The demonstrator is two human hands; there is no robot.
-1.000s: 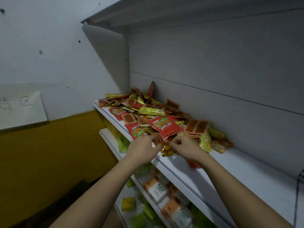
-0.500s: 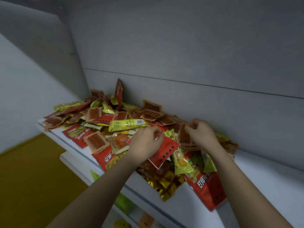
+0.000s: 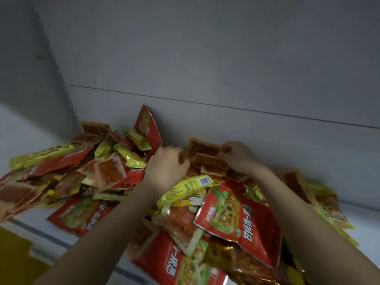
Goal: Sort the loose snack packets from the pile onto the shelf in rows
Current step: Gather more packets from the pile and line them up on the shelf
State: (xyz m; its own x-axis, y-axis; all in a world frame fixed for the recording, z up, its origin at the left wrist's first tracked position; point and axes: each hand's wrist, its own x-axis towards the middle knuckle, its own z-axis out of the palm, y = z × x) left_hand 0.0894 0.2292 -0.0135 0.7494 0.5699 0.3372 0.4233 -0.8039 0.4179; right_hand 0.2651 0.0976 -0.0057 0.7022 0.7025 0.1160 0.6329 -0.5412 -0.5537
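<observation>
On white shelf (image 3: 364, 223): pile of snack packets (image 3: 115, 175) heaped vs grey back panel (image 3: 205, 58). Right hand (image 3: 238, 156) pinches orange-brown packets (image 3: 207, 159) at rear; left hand (image 3: 165, 167) curled beside them, grip blurred, can't tell.

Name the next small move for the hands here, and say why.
Probably lift the small brown packets clear of the pile: both the left hand and right hand already meet at that cluster by the back wall, and no row exists yet.

Two hands: left hand (image 3: 164, 169), right hand (image 3: 239, 156). One shelf (image 3: 366, 225). One packet pile (image 3: 107, 171), uncountable.
</observation>
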